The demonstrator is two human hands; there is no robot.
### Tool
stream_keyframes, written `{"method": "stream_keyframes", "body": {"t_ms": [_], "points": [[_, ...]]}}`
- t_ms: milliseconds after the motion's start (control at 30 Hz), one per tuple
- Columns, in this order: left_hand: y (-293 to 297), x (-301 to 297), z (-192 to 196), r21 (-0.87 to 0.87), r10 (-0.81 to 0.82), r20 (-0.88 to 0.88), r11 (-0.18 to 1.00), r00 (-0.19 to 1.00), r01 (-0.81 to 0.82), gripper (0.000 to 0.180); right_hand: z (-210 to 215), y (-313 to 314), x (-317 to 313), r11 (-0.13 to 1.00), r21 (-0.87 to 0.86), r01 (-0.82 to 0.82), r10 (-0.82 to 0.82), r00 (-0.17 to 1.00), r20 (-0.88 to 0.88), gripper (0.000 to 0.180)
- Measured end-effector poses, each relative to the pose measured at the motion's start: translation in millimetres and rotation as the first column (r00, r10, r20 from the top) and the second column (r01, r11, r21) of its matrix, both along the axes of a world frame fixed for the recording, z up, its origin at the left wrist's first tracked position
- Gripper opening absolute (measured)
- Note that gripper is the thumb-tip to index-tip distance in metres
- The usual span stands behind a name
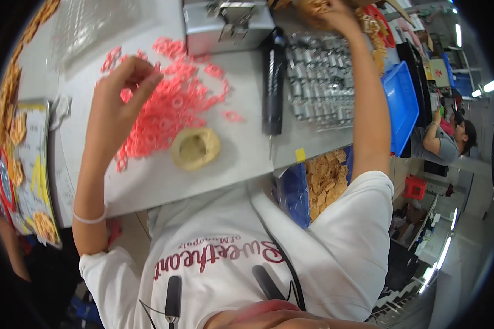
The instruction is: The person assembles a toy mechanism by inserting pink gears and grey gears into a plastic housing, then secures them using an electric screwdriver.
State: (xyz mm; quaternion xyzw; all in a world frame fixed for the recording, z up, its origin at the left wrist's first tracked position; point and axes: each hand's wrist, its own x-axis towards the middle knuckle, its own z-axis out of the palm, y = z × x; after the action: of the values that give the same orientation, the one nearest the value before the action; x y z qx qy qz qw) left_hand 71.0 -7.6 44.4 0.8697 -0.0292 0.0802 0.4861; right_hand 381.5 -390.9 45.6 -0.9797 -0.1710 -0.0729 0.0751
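Note:
My left hand is over a heap of small pink plastic pieces with ring-shaped parts. Its thumb and fingers are pinched together, with a bit of pink at the tips. Far off at the top edge, my right hand reaches into a pile of tan pieces; blur and the frame edge hide its fingers. A pale yellow round thing with a hollow centre sits at the heap's near side. Between my arms lies a black electric screwdriver, its bit toward me.
A silver metal fixture stands at the back. Right of the screwdriver is a clear tray of small metal parts. A blue tray and a bin of tan pieces flank my right arm. Another person sits far right.

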Motion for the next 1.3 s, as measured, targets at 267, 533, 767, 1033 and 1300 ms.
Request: {"method": "stream_keyframes", "body": {"t_ms": [267,533,767,1033,1300], "points": [[7,-21,-16,0.227,0.116,-0.086,0.969,0.989,-0.094,0.019,57,44,-187,0.509,0.86,-0.024,0.159,0.985,-0.066,0.054],[-6,-51,-2,0.242,0.045,0.11,0.968,0.993,-0.071,0.037,1,147,-331,0.184,0.888,0.42,0.611,0.659,-0.439,0.036],[-48,-90,-28,0.11,-0.151,0.101,0.984,0.983,0.14,0.104,-18,164,-347,0.779,0.578,-0.244,0.362,0.927,-0.095,0.054],[-36,-91,-14,0.194,-0.259,0.014,0.948,0.966,0.252,0.094,-27,143,-339,0.705,0.652,-0.278,0.424,0.903,-0.073,0.048],[-54,-92,-3,0.353,-0.247,-0.117,0.895,0.962,0.273,0.094,-6,96,-322,0.729,0.63,-0.269,0.307,0.95,0.051,0.035]]}}
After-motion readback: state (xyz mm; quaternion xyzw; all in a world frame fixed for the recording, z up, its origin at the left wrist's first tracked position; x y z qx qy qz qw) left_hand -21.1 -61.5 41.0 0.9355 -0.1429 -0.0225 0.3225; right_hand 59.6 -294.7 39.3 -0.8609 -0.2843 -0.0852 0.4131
